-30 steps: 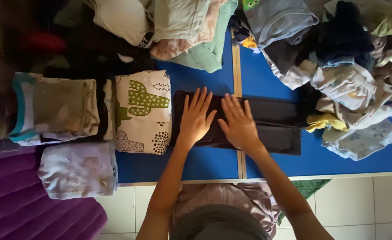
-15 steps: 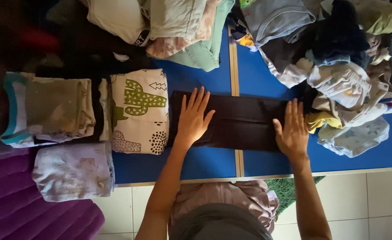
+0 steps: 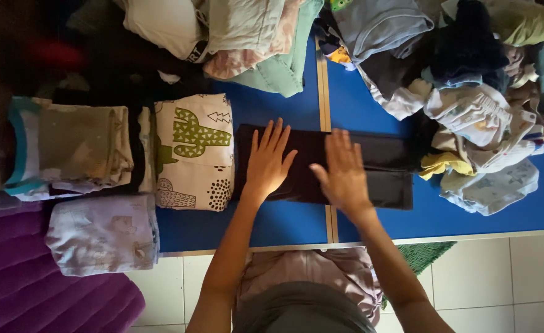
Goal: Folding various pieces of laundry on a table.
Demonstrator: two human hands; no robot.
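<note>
Smoothing step judged in hand: dark folded garment [image 3: 383, 176] is pressed flat on blue surface [image 3: 284, 225] by both hands, left hand [image 3: 269, 161] and right hand [image 3: 344, 172] spread open, palms down; a fold across is called for next.

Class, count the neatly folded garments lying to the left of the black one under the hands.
3: the cactus-print piece beside the black garment, the beige teal-trimmed one further left, the pale lilac one below. Others may be hidden between them.

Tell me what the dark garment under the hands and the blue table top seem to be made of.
The dark garment looks like soft woven or knit fabric, matte black: it lies flat in folded layers and shows no shine. The exact fibre cannot be told. The blue table top looks like a hard, smooth painted or laminated board with pale edge strips; its surface is even and flat.
</note>
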